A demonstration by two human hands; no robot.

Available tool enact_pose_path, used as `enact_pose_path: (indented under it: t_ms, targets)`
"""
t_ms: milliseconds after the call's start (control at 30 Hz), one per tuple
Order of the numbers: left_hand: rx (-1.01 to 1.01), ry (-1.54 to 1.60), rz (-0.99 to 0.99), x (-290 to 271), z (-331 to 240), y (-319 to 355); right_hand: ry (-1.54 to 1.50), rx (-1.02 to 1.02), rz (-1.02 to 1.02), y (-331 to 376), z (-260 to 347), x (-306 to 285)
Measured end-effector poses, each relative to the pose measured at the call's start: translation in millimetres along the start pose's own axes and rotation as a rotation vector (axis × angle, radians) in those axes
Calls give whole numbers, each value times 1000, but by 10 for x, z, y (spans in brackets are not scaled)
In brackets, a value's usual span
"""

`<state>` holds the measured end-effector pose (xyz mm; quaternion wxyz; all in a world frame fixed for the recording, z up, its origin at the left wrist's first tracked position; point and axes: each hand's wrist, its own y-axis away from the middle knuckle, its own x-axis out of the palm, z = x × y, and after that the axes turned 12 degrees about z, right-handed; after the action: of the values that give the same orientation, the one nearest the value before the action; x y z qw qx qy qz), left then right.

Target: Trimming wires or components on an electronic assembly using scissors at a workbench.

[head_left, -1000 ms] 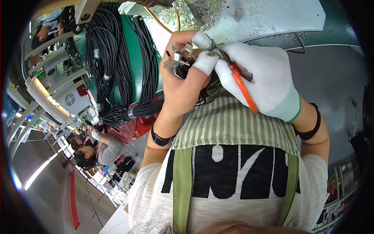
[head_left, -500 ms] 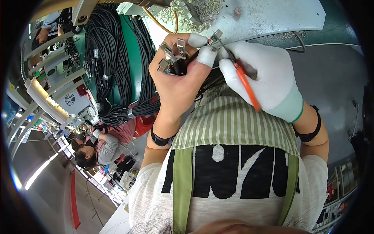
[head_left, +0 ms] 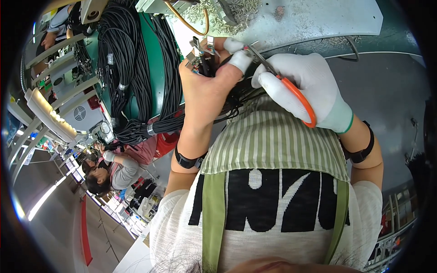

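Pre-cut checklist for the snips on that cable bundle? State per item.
1. Left hand grips the bundle of black cables with metal connectors: ok, fist closed around it, connector ends sticking out above.
2. Right hand holds the orange-handled snips: ok, gloved fingers wrapped round the handle.
3. Snip tip lies at the connector ends: ok, close beside them; exact contact cannot tell.
4. Left fingertips clear of the blades: not ok, the covered fingertip sits right beside the tip.
5. Which wire lies between the blades: cannot tell, too small.
6. Worktop behind the hands: not ok, strewn with small offcuts.
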<state>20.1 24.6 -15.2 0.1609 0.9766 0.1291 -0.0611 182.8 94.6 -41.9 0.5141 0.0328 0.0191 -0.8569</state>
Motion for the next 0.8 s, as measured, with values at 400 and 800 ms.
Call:
enact_pose_path:
  t_ms: [400, 800]
  targets:
    - [-107, 464, 209, -592, 142, -721, 504, -445, -224, -784, -55, -452]
    - [-69, 52, 164, -708, 73, -1016, -622, 69, 246, -1321, -256, -549]
